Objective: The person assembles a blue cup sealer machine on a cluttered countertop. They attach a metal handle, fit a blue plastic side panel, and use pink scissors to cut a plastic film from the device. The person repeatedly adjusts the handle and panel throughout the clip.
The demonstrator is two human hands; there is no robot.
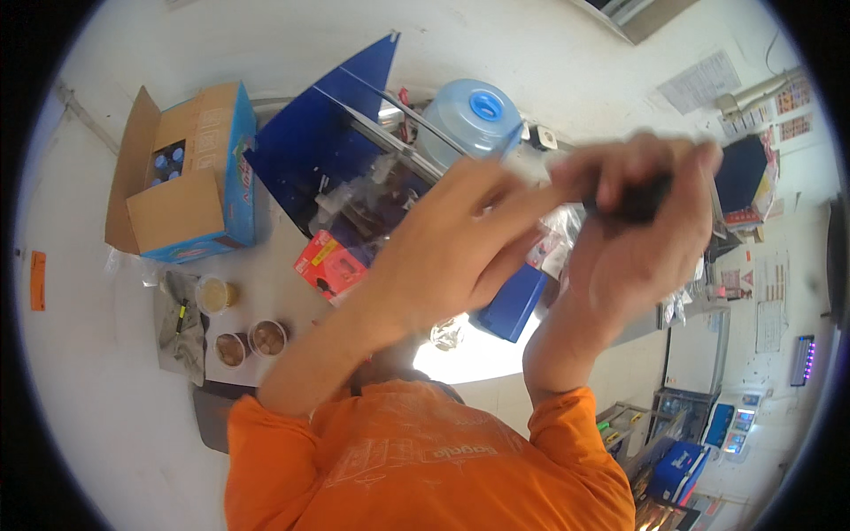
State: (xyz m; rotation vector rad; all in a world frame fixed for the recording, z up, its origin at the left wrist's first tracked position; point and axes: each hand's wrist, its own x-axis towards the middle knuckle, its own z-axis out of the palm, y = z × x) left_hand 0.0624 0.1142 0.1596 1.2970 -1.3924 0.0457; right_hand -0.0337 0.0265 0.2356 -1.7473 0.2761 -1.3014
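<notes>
Both my hands are raised in front of me, over the cluttered table. My right hand (pixel 627 250) is closed around a small black object (pixel 639 200), blurred by motion, so its kind does not show. Close to its left, my left hand (pixel 460 234) has bent fingers, one of them reaching to the black object. Whatever those curled left fingers hold is hidden. Below my left wrist lies a red and pink package (pixel 329 265). Between my forearms, a blue box (pixel 512 303) stands near the table's front edge.
At left, an opened blue carton (pixel 241 190) contains bottles with blue caps. A cup of yellowish liquid (pixel 215 295), two cups of brown contents (pixel 268 337) and a grey cloth (pixel 181 332) lie nearer. Behind my hands are a blue panel (pixel 310 133) and a large water bottle (pixel 469 119).
</notes>
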